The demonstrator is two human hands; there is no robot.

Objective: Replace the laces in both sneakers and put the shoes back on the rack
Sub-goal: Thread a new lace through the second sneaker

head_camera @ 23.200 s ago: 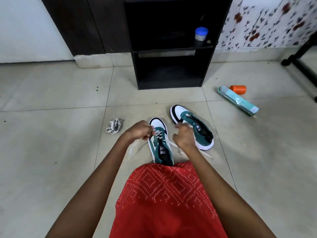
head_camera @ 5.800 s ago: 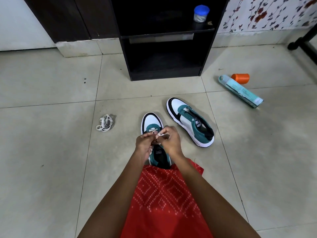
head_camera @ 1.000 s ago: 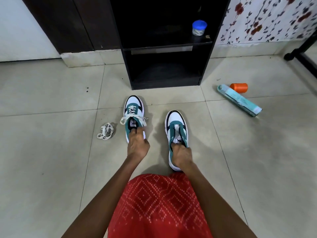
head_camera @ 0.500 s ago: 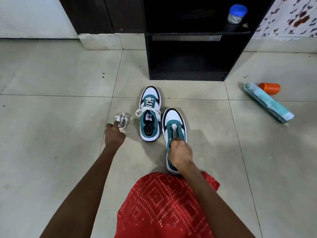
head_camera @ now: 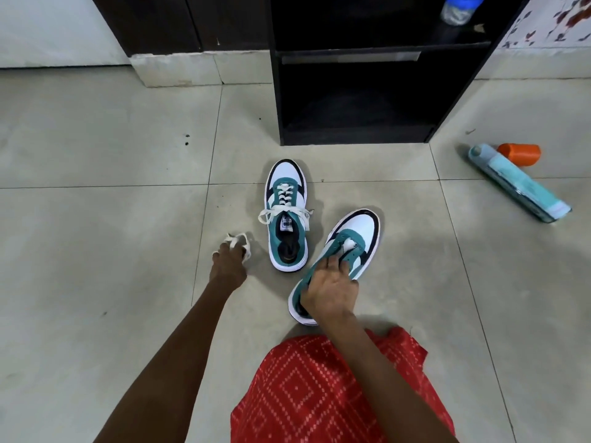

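Nearest, the right hand [head_camera: 332, 286] grasps the unlaced sneaker [head_camera: 361, 230] at its collar, fingers curled over the teal edge. The shoe's long axis runs from the heel, near and left, to the toe, far and right. Left of it and a little farther, the left hand [head_camera: 228, 263] clutches the bundled white lace [head_camera: 240, 241]. The laced sneaker [head_camera: 286, 215] stands between the two hands, toe toward the black rack [head_camera: 351, 137] beyond. Threading likely needs the lace brought right, past that finished shoe, to the empty eyelets.

Glossy tiled floor [head_camera: 96, 251]; dark matt wooden rack [head_camera: 351, 135].
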